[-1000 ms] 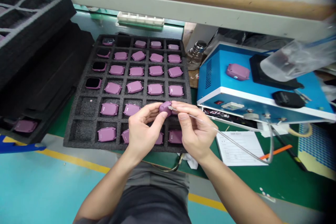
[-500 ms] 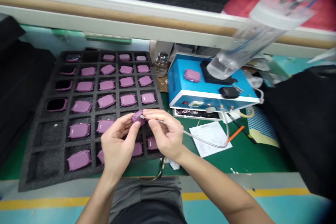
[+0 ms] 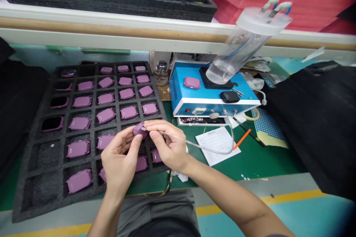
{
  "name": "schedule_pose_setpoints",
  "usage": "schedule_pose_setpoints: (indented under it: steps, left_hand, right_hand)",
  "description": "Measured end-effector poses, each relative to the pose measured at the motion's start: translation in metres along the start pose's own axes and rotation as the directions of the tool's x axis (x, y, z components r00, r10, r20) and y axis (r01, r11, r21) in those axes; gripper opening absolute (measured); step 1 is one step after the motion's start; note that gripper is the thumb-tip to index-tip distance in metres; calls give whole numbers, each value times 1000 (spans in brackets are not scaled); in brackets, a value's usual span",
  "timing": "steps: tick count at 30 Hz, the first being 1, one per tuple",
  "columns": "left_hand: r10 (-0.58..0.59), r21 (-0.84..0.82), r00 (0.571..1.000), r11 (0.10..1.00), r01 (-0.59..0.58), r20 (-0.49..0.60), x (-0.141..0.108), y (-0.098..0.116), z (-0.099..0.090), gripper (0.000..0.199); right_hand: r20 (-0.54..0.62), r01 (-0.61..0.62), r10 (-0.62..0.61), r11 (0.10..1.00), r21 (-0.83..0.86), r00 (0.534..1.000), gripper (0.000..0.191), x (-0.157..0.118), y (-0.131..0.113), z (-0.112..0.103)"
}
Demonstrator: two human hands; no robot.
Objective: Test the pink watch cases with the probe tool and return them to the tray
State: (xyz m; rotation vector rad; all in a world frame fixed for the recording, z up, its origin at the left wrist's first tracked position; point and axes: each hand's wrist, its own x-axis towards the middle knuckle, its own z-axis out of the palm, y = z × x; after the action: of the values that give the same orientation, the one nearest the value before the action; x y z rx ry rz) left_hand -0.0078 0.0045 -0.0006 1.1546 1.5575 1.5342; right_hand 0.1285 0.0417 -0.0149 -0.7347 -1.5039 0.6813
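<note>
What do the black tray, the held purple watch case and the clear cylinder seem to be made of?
Black tray: probably foam, given its matte, grainy surface and thick compartment walls.
Purple watch case: painted metal or plastic, perhaps; its smooth, even colour leaves that open.
Clear cylinder: likely plastic, glossy and see-through, though glass is possible.

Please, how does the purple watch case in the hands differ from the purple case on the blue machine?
The held case is gripped in the left hand, while the lying case rests on the blue machine.

The right hand holds the tip of a clear tube at the held case; no tube reaches the lying case.

The held case is tilted; the lying case lies flat.

Both are purple.
</note>
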Motion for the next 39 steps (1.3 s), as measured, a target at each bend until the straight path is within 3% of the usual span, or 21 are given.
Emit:
schedule_pose_setpoints:
  steps: [39]
  left_hand:
    - [4,-38,1000,999,-3,27,1,-4,-4,28]
  right_hand:
    - [5,-15,15,999,39,1000,16,-1,-1,1]
